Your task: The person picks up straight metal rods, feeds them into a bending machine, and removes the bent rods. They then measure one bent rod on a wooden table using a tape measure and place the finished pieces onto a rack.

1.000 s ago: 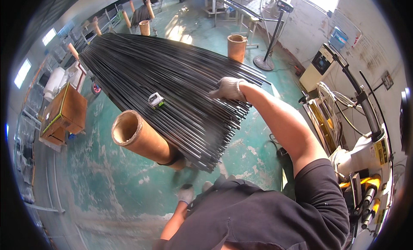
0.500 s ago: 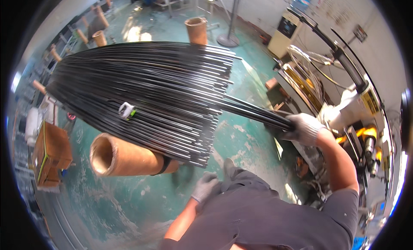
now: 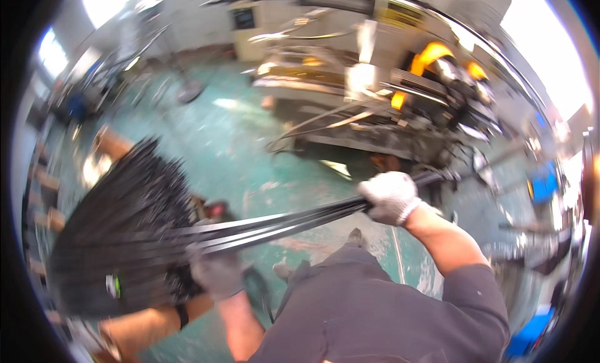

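Note:
My right hand [image 3: 390, 197], in a pale knitted glove, is closed around a small bunch of long black rods [image 3: 294, 223]. The ends of the bunch stick out past that fist to the right. My left hand [image 3: 215, 272], gloved and blurred by motion, wraps the same bunch farther left, beside the big pile of black rods [image 3: 119, 219]. That pile fans out at the left, its cut ends facing me. A small white and green object [image 3: 113, 287] lies on top of it.
Brown cardboard tubes stand or lie by the pile, one tube [image 3: 140, 328] below it and another tube [image 3: 112, 144] behind. Ahead is a cluttered metal workbench [image 3: 356, 138] with cables and yellow-orange parts. A round stand base [image 3: 190, 91] rests on the green floor.
My view has swung right, toward the workbench. The rod bunch has come away from the pile's ends and now lies across my front. My left hand has risen from my side onto it.

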### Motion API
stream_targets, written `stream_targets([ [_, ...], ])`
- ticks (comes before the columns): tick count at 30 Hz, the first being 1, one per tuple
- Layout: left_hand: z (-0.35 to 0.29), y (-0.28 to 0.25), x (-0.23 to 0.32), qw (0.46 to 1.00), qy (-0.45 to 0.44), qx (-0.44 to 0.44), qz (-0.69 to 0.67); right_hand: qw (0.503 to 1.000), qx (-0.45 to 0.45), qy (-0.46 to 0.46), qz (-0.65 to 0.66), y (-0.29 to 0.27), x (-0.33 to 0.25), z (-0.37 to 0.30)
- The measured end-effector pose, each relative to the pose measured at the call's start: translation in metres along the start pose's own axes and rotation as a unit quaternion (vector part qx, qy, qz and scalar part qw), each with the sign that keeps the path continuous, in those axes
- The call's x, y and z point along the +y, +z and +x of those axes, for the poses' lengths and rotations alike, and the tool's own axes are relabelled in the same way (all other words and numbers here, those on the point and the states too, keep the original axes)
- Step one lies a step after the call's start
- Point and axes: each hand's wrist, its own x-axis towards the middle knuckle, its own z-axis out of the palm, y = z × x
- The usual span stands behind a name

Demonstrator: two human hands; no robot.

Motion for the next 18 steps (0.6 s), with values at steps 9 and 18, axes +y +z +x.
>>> stream_targets([
  [9,-0.031,0.121,-0.162,0.99,-0.122,-0.004,-0.071,0.984,0.154,0.082,-0.03,0.044,0.289,-0.198],
  [18,0.026,0.155,-0.155,0.983,-0.147,-0.096,-0.059,0.902,0.148,0.379,-0.145,0.028,0.463,-0.348],
])
